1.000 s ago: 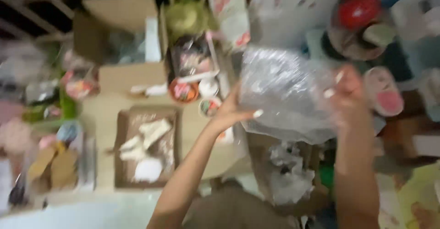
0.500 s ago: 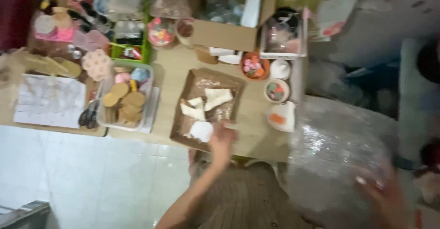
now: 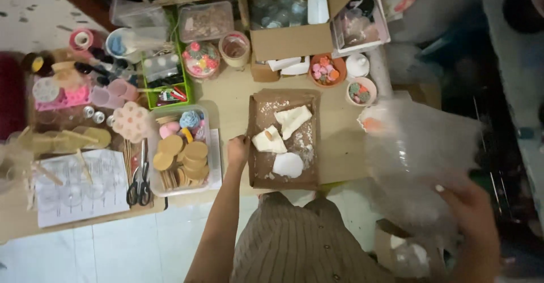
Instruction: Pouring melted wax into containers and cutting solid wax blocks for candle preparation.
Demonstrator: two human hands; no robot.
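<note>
My left hand (image 3: 237,150) grips the left edge of a brown cardboard tray (image 3: 258,178) on the low wooden table (image 3: 232,93). In the tray lie white flat pieces: an angular one (image 3: 292,119), a smaller one (image 3: 268,141) and a round one (image 3: 288,164). My right hand (image 3: 469,205) is at the lower right, off the table, shut on a large sheet of clear bubble wrap (image 3: 419,152) that hangs blurred over the table's right end.
A clear bin of round wooden discs (image 3: 180,154), scissors (image 3: 139,188), a white paper sheet (image 3: 79,186), a green basket (image 3: 164,79), cardboard boxes (image 3: 289,39), small bowls of coloured beads (image 3: 326,71) and jars crowd the table. White tiled floor (image 3: 113,249) lies below.
My left hand moved from the tray's near edge to its left edge and took hold. The bubble wrap stayed in my right hand, now at the lower right. The view shifted.
</note>
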